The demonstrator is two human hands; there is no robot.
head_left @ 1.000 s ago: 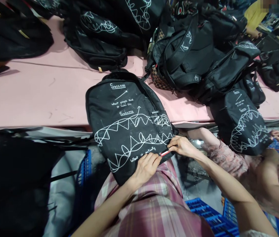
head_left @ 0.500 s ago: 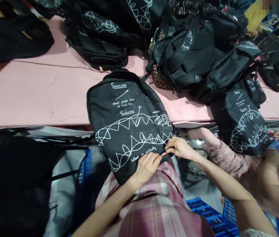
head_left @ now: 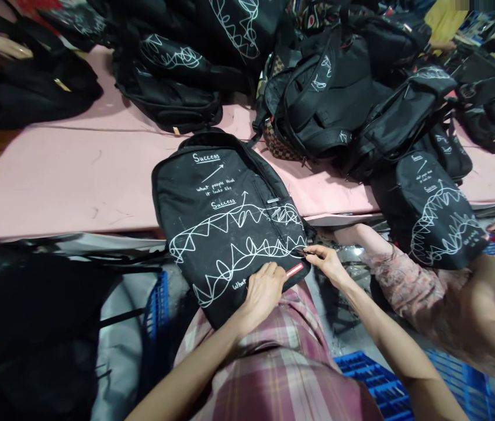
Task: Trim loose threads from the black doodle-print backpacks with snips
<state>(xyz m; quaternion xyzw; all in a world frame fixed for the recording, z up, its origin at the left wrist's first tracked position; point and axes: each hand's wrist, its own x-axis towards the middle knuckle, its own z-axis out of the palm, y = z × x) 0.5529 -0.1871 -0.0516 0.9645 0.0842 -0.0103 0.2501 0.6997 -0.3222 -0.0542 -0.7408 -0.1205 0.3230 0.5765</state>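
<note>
One head-worn camera looks forward and down from above the wearer's plaid clothing point(head_left: 269, 380), near the printed black backpack point(head_left: 229, 231), with the pink tabletop point(head_left: 93, 181) farther off.

Backpack point(head_left: 225, 231): black, patterned in white script and looping lines. Label point(head_left: 294, 270): red. Counter point(head_left: 76, 187): pink. Clothing point(head_left: 269, 380): mauve-and-cream plaid. Crate point(head_left: 372, 383): blue.
</note>
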